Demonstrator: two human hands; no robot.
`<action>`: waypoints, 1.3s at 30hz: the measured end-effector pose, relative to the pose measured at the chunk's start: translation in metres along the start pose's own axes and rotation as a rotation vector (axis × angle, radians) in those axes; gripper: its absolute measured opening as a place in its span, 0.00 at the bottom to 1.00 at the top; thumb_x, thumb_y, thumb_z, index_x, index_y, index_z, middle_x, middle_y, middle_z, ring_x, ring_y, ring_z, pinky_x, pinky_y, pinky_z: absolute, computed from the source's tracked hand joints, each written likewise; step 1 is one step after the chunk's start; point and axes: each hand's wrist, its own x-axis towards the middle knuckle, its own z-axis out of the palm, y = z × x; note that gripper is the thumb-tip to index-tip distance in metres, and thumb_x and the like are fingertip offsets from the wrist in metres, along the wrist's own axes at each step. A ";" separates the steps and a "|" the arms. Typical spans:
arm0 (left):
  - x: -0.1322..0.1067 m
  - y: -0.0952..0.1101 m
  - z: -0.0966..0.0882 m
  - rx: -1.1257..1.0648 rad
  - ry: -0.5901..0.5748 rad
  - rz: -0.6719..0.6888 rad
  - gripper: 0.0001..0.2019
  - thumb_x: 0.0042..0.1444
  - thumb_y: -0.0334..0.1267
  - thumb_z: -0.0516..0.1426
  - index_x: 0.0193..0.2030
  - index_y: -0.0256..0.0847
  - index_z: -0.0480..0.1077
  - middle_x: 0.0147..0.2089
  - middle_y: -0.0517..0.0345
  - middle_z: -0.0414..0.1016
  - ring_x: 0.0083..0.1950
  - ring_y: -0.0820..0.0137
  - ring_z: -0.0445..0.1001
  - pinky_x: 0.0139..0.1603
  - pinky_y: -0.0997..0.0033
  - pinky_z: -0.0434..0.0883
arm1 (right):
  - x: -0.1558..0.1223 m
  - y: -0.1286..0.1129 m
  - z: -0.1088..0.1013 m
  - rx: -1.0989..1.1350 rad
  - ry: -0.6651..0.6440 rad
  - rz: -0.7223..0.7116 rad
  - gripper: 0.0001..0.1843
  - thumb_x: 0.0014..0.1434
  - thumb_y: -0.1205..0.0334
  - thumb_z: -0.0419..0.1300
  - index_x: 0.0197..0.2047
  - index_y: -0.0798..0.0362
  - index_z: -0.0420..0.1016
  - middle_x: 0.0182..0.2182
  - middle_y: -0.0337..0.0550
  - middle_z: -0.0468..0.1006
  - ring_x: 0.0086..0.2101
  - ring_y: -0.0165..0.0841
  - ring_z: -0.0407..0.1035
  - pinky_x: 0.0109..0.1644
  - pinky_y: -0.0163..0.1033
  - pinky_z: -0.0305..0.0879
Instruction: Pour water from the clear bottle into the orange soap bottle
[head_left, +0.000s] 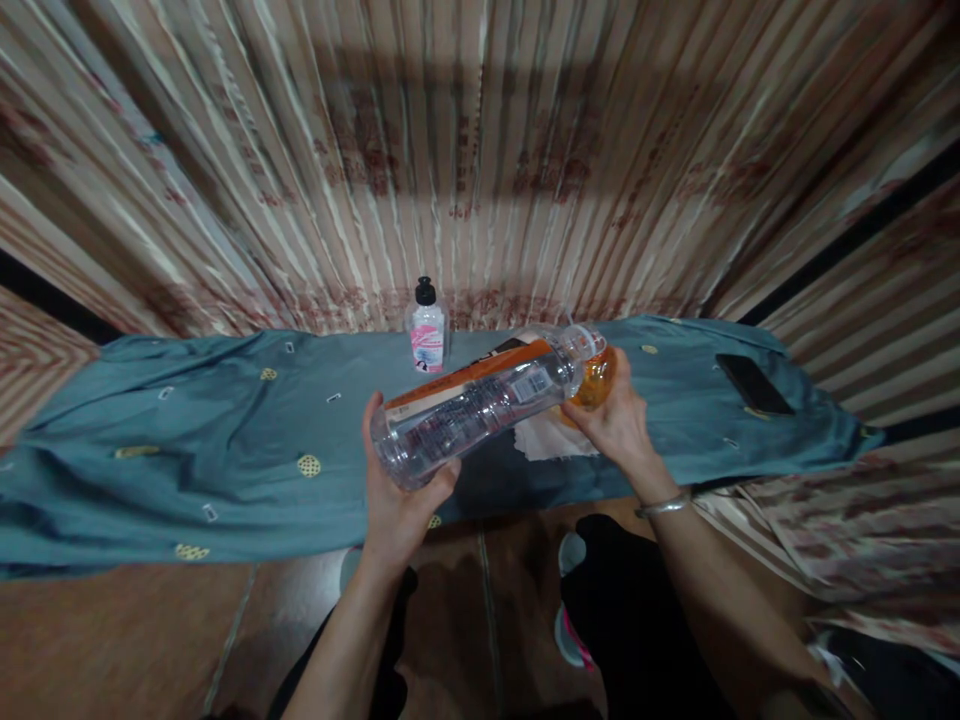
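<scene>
A large clear plastic bottle (480, 400) with an orange and black label is tilted over the table, its neck up to the right. My left hand (401, 500) is wrapped round its base. Closed round a transparent orange container (598, 378) at the bottle's neck is my right hand (619, 420). The two mouths overlap in view, so I cannot tell whether they touch. A white cloth or tissue (555, 442) lies below them. Behind stands a small clear bottle (428, 335) with a black cap and a pink label, upright and apart from both hands.
A blue-green patterned cloth (240, 440) covers the long table. On its right part lies a dark phone (754, 384). Striped curtains (465, 150) hang close behind and at the sides. My legs and feet are below the front edge.
</scene>
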 end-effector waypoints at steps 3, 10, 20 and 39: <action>0.001 -0.001 -0.001 -0.003 -0.003 -0.008 0.58 0.45 0.50 0.81 0.80 0.50 0.58 0.61 0.49 0.85 0.61 0.48 0.88 0.66 0.48 0.83 | 0.000 -0.002 -0.001 -0.015 -0.001 0.019 0.60 0.54 0.36 0.71 0.80 0.56 0.55 0.61 0.66 0.87 0.54 0.62 0.86 0.56 0.64 0.84; 0.004 -0.008 -0.002 -0.044 -0.002 0.003 0.60 0.42 0.51 0.82 0.79 0.48 0.57 0.62 0.44 0.85 0.59 0.51 0.88 0.67 0.48 0.82 | -0.002 -0.002 0.000 -0.011 0.003 0.020 0.60 0.55 0.37 0.71 0.81 0.55 0.55 0.60 0.64 0.87 0.54 0.62 0.87 0.57 0.63 0.85; 0.006 -0.016 0.002 -0.074 -0.017 -0.009 0.62 0.44 0.55 0.80 0.81 0.48 0.53 0.62 0.44 0.84 0.60 0.50 0.88 0.68 0.50 0.80 | -0.006 -0.002 0.002 0.026 0.052 0.028 0.61 0.54 0.33 0.71 0.79 0.57 0.57 0.61 0.66 0.86 0.55 0.62 0.87 0.58 0.62 0.85; 0.003 -0.015 0.004 -0.066 -0.010 -0.066 0.60 0.43 0.53 0.80 0.78 0.47 0.54 0.62 0.44 0.83 0.60 0.50 0.87 0.66 0.49 0.81 | -0.006 -0.002 0.001 0.004 0.042 0.039 0.62 0.54 0.36 0.73 0.81 0.55 0.55 0.64 0.64 0.85 0.56 0.62 0.86 0.58 0.62 0.85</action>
